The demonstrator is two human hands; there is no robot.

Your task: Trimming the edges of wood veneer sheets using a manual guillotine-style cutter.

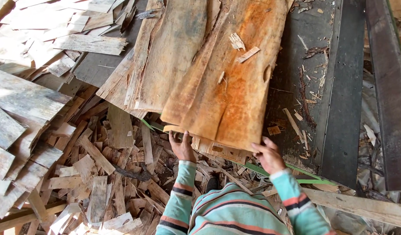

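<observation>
A striped sleeve [228, 213] sits nearest. The left hand [182, 147] and right hand [268, 156] both grasp the near edge of the orange-stained veneer sheet [235, 82], steadying it flat over the dark bench [339, 87].

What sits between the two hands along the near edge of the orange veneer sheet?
Head view: between the left hand and right hand runs the ragged near edge of the veneer stack under the orange sheet; nothing else.
</observation>
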